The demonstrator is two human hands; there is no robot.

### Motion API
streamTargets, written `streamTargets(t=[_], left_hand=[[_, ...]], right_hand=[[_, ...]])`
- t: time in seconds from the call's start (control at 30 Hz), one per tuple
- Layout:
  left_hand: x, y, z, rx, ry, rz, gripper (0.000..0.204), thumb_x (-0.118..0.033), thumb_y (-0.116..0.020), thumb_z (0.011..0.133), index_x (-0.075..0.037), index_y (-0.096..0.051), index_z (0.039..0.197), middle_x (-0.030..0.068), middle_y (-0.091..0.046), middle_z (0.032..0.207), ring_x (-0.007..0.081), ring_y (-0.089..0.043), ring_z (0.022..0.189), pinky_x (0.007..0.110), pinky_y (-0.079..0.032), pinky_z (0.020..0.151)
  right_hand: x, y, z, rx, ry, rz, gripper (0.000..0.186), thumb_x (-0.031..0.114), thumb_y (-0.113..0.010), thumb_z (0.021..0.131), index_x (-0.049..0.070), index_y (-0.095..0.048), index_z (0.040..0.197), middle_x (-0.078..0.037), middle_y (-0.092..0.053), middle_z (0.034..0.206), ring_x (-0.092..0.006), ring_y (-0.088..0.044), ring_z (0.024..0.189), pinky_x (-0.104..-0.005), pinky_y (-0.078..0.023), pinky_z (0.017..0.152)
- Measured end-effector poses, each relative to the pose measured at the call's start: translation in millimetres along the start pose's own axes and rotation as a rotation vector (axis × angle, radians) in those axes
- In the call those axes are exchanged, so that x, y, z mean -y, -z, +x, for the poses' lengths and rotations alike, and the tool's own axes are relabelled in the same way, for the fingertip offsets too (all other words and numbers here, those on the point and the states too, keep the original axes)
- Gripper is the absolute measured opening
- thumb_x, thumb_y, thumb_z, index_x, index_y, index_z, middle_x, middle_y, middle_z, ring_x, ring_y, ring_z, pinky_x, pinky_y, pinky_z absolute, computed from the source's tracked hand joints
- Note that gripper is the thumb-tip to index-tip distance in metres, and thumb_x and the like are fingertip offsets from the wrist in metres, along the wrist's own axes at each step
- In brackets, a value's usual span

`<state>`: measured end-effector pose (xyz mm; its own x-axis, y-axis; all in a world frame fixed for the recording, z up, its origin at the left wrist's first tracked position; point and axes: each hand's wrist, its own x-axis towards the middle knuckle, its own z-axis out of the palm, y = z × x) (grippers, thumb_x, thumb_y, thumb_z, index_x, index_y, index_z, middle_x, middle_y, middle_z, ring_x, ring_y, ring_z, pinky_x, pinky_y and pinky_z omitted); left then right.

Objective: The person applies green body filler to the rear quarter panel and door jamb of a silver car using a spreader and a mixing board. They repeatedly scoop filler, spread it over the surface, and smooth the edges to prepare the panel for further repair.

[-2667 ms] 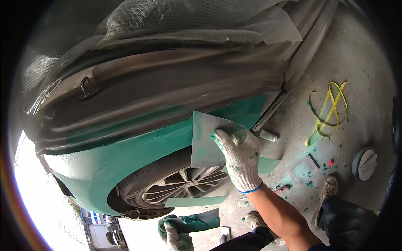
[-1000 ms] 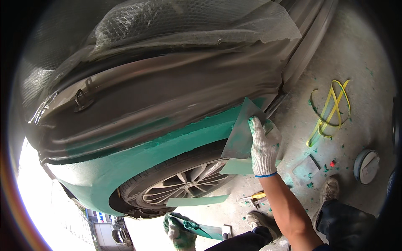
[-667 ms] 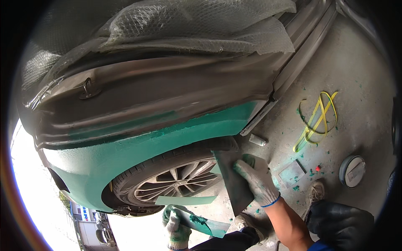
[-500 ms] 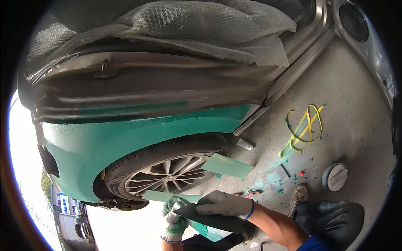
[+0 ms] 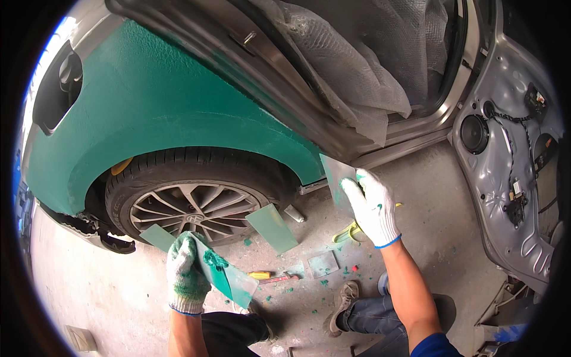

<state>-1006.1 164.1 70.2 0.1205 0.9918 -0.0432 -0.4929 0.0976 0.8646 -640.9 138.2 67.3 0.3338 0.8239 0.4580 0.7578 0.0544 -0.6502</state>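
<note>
Both hands wear white knitted gloves stained green. My left hand [image 5: 187,271], low in front of the wheel [image 5: 191,218], is closed on a long flat plate [image 5: 241,285] bearing a lump of green putty [image 5: 214,259]. My right hand [image 5: 372,205] is closed on a thin grey spreader sheet [image 5: 337,178], held upright near the rear end of the green-coated panel [image 5: 131,101] above the wheel. Bubble wrap [image 5: 351,65] hangs in the car's door opening.
An opened door with exposed speaker and wiring [image 5: 505,166] stands at right. On the floor are light green sheets [image 5: 272,229], a small cylinder [image 5: 294,213], a yellow-handled tool [image 5: 260,275], a square plate [image 5: 322,264], yellow strap [image 5: 351,231] and green scraps. Bumper [image 5: 119,243] is at lower left.
My right hand came down to the left-hand plate, then moved apart, raised to the right. My view has turned, showing more of the wheel, panel and open door.
</note>
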Motion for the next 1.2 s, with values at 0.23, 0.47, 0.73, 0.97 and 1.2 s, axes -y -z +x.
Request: streamTargets(t=[0.23,0.47,0.73,0.97,1.2], left_hand=[[-11,-18,-7,-0.06,0.042,-0.001,0.02,-0.019,-0.066,0.091,-0.001,-0.063,0.1,0.0056,-0.065,0.085,0.0161,-0.063,0.072,0.029,-0.053,0.066],[-13,-4,-6,-0.034,0.037,0.032,0.027,-0.024,-0.068,0.09,-0.001,-0.063,0.103,0.0068,-0.065,0.087,0.0168,-0.062,0.074,0.03,-0.054,0.067],[-14,-14,-8,-0.111,0.053,0.063,0.027,-0.026,-0.068,0.091,-0.001,-0.064,0.1,0.0053,-0.063,0.082,0.0143,-0.061,0.069,0.028,-0.052,0.063],[-10,-10,-5,-0.086,0.043,0.071,0.029,-0.026,-0.07,0.089,-0.001,-0.063,0.101,0.0064,-0.065,0.085,0.0148,-0.063,0.071,0.028,-0.053,0.064],[-11,-15,-6,-0.069,0.07,0.08,0.028,-0.025,-0.071,0.089,-0.001,-0.063,0.102,0.0062,-0.065,0.084,0.015,-0.063,0.071,0.028,-0.053,0.065]], right_hand=[[45,4,57,-0.062,0.427,-0.357,0.026,0.027,-0.062,0.094,0.006,-0.069,0.108,-0.014,-0.069,0.092,-0.0329,-0.068,0.08,-0.0415,-0.054,0.069],[46,-9,55,-0.055,0.443,-0.456,0.025,0.027,-0.062,0.094,0.006,-0.07,0.106,-0.013,-0.069,0.089,-0.0323,-0.068,0.077,-0.0409,-0.054,0.067],[-1,-20,40,0.036,0.338,-0.563,0.024,0.027,-0.059,0.095,0.01,-0.07,0.109,-0.012,-0.069,0.095,-0.0315,-0.069,0.084,-0.0417,-0.054,0.072],[-50,-39,30,0.073,0.242,-0.59,0.026,0.028,-0.058,0.096,0.01,-0.068,0.111,-0.014,-0.069,0.097,-0.0332,-0.068,0.086,-0.0436,-0.054,0.074],[-55,-18,17,-0.045,0.177,-0.593,0.026,0.028,-0.057,0.098,0.005,-0.067,0.104,-0.015,-0.07,0.09,-0.0288,-0.069,0.077,-0.0401,-0.054,0.071]])
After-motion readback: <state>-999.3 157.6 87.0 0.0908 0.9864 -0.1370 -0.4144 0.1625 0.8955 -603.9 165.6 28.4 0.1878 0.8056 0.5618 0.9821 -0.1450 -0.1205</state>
